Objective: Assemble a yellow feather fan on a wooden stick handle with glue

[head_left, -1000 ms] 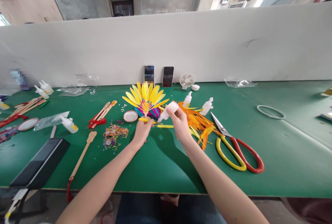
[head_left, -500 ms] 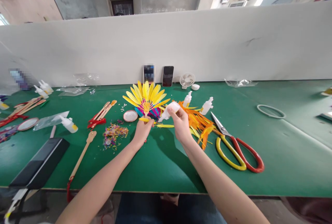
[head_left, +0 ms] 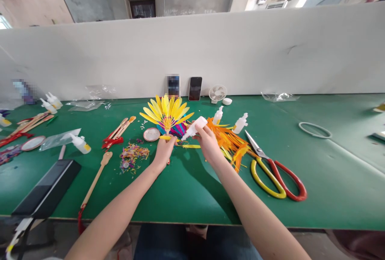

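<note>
Gluing step: left hand [head_left: 164, 151] is pinching a yellow feather [head_left: 166, 137] at the feather fan's [head_left: 167, 116] base on the green counter [head_left: 192, 196], right hand [head_left: 207, 141] is gripping a tilted white glue bottle [head_left: 194, 127], nozzle nearing it; next calls for a steady squeeze.

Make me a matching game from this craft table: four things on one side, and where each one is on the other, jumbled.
Things:
1. glue bottle
2. scissors
3. feather fan
4. small white fan

Places:
A. standing at the back, against the white partition
B. held up by the left hand
C. lying flat, right of the orange feathers
D. tilted, nozzle down, in the right hand

Pairs: 1-D, 2-C, 3-B, 4-A
</note>
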{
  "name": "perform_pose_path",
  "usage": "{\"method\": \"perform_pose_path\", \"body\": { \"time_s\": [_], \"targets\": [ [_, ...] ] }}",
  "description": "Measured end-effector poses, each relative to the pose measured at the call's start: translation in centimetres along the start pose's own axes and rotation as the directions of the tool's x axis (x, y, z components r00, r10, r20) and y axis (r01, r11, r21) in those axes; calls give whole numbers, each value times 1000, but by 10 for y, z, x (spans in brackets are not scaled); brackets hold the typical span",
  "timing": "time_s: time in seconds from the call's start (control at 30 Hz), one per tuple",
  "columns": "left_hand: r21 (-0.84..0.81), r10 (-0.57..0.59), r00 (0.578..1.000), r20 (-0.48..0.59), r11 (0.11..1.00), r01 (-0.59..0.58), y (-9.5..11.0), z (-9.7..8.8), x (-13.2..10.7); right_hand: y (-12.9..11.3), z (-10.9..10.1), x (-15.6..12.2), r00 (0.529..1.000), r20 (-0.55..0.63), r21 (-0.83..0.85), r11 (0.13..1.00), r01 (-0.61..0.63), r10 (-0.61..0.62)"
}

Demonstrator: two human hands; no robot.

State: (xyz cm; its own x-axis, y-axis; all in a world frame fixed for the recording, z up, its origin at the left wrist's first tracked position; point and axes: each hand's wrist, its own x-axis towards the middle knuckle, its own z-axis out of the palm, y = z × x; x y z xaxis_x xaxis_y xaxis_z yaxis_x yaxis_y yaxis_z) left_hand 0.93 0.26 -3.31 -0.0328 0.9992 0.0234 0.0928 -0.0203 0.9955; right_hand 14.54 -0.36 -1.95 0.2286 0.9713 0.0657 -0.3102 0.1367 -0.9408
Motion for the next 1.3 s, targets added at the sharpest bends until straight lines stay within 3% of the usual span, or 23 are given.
{"method": "perform_pose_path", "body": {
  "time_s": [0.17,0.37,0.87,1.3],
  "targets": [
    [-1,1,1000,-6,1000,-1,1,0,0,5,-1,5,999,45,56,998,14,-16],
    [-2,4,1000,6,1000,-4,3,0,-1,0,2,0,994,81,-68,994,83,-78],
    [-7,-35,999,30,999,35,1,2,-2,-5,5,-8,987,-41,-133,980,151,-158],
    [18,-54,997,52,998,53,-1,2,-2,-7,8,-12,988,-49,-130,982,140,-148]
  ]
}}
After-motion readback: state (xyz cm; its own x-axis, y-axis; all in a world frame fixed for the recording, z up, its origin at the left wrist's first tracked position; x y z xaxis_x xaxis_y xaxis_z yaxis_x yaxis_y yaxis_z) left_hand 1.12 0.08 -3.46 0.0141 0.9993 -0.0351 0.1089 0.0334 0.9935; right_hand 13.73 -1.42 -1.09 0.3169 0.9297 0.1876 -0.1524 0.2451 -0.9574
